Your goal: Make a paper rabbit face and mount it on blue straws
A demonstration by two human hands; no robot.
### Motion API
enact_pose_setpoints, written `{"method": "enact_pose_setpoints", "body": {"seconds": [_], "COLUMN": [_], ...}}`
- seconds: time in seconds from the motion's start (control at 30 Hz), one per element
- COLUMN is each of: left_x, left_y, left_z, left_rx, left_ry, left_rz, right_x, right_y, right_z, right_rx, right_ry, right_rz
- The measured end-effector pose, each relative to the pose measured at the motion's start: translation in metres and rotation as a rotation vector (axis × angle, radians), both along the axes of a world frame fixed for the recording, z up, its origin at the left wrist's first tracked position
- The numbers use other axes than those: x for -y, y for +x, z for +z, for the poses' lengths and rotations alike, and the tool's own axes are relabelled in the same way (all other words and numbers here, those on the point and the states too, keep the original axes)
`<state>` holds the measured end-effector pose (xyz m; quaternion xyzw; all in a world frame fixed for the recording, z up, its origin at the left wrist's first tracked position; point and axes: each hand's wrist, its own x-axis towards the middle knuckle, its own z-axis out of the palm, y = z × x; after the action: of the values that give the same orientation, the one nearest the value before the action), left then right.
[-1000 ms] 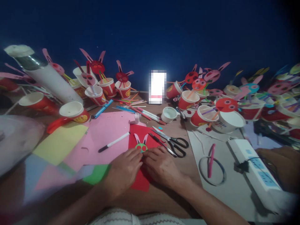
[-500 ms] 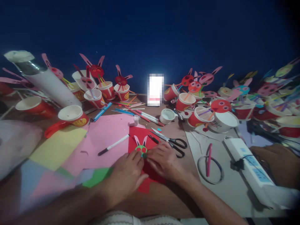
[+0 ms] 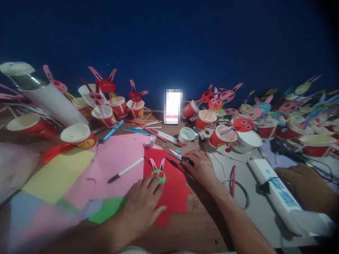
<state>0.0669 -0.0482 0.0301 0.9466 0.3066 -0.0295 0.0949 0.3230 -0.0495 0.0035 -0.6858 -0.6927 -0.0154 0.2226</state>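
The left hand [image 3: 145, 199] lies palm down, its forearm slanting in from the lower left. Its fingers point forward side by side, with the thumb stretched out to the right; the hand is unclenched, its fingertips pressing on the lower part of the rabbit [image 3: 162, 177]. The rabbit, a green paper face with red eyes and pink ears, lies flat on the red paper [image 3: 174, 197], ears pointing away from the person.

The right hand [image 3: 201, 167] is well apart from the left, its forearm angling in from the lower right. It arches palm down over the handles of the scissors [image 3: 178, 155], whose blades point forward and left; whether the fingers are closed on them I cannot tell. A black pen [image 3: 176, 165] lies just beside the blades, its rear end running toward the hand.

Between the forearms, the right part of the red paper and a strip of bare worktop [image 3: 198, 225] leave open room. On the left, the red paper's edge meets the pink paper [image 3: 116, 165], where a marker [image 3: 127, 170] lies. Beyond the right hand stand a mug [image 3: 186, 136] and a row of paper cups. Right of the right forearm, the grey board [image 3: 254, 225] carries a ring [image 3: 247, 201] and a power strip [image 3: 275, 195].
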Motion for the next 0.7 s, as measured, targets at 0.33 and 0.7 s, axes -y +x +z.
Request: {"method": "enact_pose_setpoints", "body": {"seconds": [0.33, 0.7], "left_x": [0.002, -0.003], "left_y": [-0.001, 0.002], "left_z": [-0.002, 0.001], "left_rx": [-0.002, 0.047], "left_ry": [-0.023, -0.011], "left_rz": [0.026, 0.016], "right_x": [-0.001, 0.006], "right_y": [0.002, -0.029], "right_z": [-0.001, 0.004], "right_rx": [0.08, 0.092], "right_ry": [-0.007, -0.003], "right_rz": [-0.062, 0.111]}}
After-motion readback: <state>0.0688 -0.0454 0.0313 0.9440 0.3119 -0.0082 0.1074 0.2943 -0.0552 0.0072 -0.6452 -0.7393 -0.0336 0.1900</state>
